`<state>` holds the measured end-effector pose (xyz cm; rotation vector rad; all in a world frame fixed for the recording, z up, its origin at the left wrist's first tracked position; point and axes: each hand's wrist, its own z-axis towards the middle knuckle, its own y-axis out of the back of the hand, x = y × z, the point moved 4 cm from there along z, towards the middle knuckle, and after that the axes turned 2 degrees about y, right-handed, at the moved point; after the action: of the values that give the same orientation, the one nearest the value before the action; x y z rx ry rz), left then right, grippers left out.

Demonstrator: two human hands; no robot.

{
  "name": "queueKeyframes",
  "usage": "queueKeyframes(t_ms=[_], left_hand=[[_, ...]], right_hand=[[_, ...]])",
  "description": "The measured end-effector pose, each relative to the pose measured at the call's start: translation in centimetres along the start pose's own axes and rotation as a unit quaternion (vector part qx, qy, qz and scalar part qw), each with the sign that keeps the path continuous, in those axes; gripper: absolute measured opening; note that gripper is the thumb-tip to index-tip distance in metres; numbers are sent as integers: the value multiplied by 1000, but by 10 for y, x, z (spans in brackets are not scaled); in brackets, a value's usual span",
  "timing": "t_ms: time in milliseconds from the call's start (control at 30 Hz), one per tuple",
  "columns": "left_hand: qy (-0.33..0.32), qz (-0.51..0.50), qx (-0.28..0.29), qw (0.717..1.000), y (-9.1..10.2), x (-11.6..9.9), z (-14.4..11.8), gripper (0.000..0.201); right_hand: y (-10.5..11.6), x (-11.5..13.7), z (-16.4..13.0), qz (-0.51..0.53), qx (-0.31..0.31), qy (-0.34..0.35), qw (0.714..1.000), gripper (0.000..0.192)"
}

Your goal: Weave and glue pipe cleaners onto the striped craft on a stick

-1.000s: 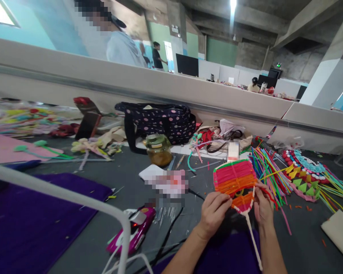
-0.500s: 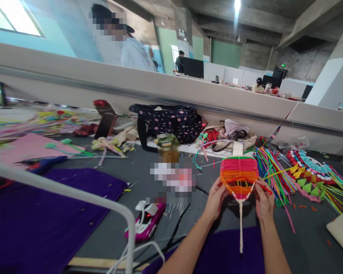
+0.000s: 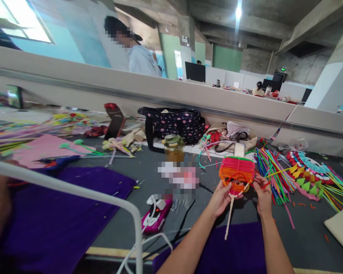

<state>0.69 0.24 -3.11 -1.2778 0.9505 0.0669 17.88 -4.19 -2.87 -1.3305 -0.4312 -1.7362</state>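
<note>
My left hand raised off the table, fingers curled under the woven piece, piece held between both hands above the grey table, my right hand pinching its right edge, straws just beyond.

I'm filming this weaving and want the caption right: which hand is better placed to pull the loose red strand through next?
Probably the right hand: its fingers pinch the red strand at the woven fan's edge, while the left hand steadies the fan from below.
</note>
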Motion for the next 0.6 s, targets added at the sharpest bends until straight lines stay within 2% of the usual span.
queueKeyframes(t_ms=[133,267,333,467,600], left_hand=[[16,27,9,999,-6,2,-3,42],[19,47,18,999,-10,5,-5,46],[22,52,25,998,-11,7,-6,44],[29,55,37,997,-11,9,-7,38],[29,57,32,997,-12,7,-7,43]], right_hand=[[9,10,5,-135,-57,89,985,43],[7,26,6,-252,-73,188,946,32],[5,30,7,-290,-72,214,930,27],[5,27,11,-299,-81,206,928,22],[19,10,14,-168,-153,110,968,26]])
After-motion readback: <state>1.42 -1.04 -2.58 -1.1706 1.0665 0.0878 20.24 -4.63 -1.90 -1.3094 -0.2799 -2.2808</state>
